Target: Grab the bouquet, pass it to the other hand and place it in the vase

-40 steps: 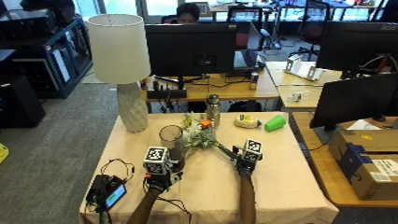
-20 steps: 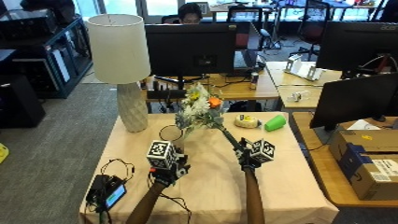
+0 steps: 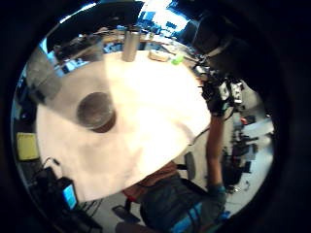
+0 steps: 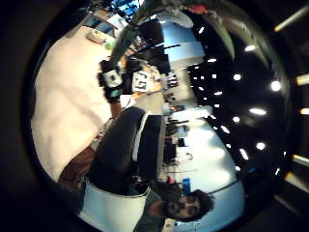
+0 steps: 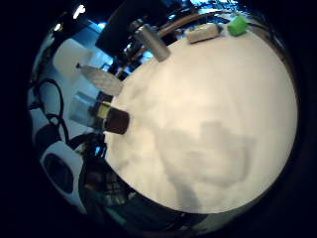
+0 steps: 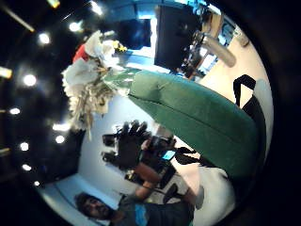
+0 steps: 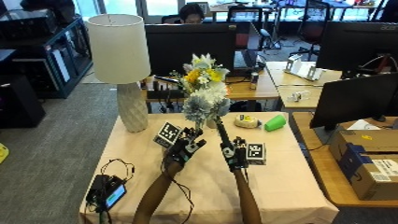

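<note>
While right hand (image 7: 235, 156) grips bouquet (image 7: 204, 91) upright, vase (image 3: 95, 110) (on table) holds nothing

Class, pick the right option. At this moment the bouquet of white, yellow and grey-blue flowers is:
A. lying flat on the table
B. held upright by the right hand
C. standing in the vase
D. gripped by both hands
B: the right hand grips the stem of the bouquet of white, yellow and grey-blue flowers, while the left hand is spread open beside it.
</note>
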{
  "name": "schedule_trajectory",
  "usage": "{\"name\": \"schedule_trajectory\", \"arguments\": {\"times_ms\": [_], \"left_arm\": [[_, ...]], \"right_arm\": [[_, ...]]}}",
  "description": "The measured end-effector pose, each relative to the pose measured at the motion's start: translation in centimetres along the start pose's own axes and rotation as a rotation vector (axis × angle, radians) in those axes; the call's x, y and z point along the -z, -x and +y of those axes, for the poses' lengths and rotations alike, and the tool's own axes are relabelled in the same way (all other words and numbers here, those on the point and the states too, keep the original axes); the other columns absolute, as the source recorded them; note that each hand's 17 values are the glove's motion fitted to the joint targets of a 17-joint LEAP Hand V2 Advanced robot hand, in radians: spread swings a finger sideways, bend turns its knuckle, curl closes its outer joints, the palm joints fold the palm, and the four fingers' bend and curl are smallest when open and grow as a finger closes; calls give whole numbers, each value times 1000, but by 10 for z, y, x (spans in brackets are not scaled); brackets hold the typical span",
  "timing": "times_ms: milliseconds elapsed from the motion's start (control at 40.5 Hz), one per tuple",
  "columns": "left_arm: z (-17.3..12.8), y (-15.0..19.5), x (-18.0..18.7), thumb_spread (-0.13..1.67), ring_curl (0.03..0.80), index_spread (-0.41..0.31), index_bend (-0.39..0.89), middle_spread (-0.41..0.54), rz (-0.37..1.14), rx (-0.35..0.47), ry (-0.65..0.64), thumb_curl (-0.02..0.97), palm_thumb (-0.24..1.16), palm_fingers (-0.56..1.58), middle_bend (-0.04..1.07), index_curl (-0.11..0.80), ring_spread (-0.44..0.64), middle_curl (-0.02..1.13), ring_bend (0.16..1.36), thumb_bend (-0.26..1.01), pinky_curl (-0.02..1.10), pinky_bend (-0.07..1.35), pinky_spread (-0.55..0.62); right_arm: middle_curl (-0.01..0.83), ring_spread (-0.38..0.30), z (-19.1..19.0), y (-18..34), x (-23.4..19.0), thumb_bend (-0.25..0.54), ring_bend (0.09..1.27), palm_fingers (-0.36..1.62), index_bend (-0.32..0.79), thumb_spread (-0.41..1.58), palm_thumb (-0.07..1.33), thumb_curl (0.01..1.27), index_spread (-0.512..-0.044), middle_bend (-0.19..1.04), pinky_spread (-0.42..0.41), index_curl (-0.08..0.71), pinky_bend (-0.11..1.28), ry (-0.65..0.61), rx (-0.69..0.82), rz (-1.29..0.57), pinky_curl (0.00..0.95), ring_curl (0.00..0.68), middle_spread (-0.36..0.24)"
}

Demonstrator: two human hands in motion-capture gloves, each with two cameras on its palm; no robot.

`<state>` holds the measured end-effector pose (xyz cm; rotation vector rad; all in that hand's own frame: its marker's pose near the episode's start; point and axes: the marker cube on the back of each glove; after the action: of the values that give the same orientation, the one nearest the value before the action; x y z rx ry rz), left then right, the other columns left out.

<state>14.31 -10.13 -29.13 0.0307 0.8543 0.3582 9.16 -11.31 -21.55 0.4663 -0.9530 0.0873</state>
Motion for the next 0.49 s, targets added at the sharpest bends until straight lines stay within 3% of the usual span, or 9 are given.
{"name": "schedule_trajectory", "arguments": {"times_ms": [123, 222, 321, 494], "left_arm": [[-23, -4, -2, 1076, 276, -4, 122, 123, 147, -29, -29, 268, 114, 399, 199, 275, 329, 364, 536, 4, 373, 462, 336], [-37, -12, -1, 1069, 281, 3, 125, 105, 215, -28, -50, 287, 184, 421, 200, 273, 297, 369, 543, 14, 373, 452, 318], [-48, -21, 1, 1049, 289, 14, 119, 85, 284, -32, -65, 307, 254, 438, 204, 270, 270, 373, 556, 17, 372, 436, 302], [-64, -24, 3, 1014, 299, 12, 124, 29, 392, -27, -47, 342, 377, 545, 215, 266, 169, 377, 591, 21, 365, 402, 243]], "right_arm": [[616, -191, 6, 22, -22, -29, 976, 1391, 272, 597, 931, 710, -236, 752, -303, 569, 706, 54, 152, -155, 480, 552, -163], [616, -191, 16, 28, -42, -29, 978, 1391, 270, 597, 930, 713, -237, 753, -303, 574, 707, 116, 95, -237, 479, 551, -163], [616, -191, 18, 31, -57, -29, 977, 1389, 268, 597, 929, 716, -237, 754, -305, 579, 712, 157, 200, -270, 481, 550, -163], [617, -191, 42, 60, -80, -29, 979, 1388, 266, 598, 928, 721, -238, 756, -303, 586, 711, 249, 131, -387, 479, 549, -162]]}}
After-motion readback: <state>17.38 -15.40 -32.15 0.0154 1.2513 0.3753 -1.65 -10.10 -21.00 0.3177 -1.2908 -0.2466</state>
